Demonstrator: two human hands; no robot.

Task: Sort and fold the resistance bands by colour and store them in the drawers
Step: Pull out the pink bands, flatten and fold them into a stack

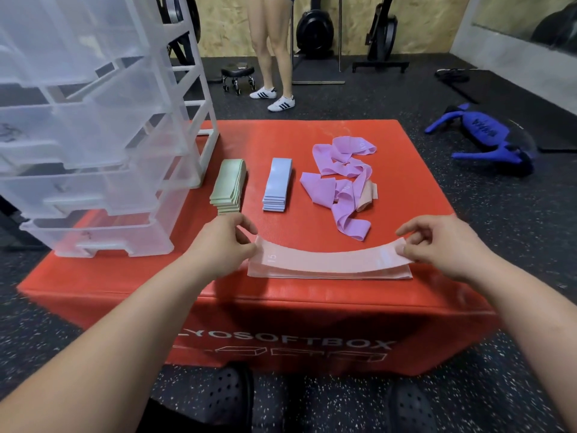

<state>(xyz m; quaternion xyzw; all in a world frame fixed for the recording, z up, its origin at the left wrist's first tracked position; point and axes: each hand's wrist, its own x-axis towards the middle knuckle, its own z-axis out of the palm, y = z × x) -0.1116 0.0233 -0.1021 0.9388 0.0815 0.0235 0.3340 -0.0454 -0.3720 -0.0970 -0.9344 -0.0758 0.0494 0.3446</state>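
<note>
1. Pink band (331, 259) is lying across the pink stack (327, 273) at the near edge of the red box (281, 301).
2. Left hand (221, 242) and right hand (437, 242) are pinching its two ends.
3. Green stack (229, 185), blue stack (278, 184) and loose purple bands (342, 182) are lying behind, beside the drawers (93, 135).

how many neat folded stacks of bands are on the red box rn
3: a green stack beside the drawer unit, a blue stack right of it, and a pink stack at the front between both hands. Purple bands lie loose.

Bare forearms (125, 332); black perforated clogs (231, 398)
</note>
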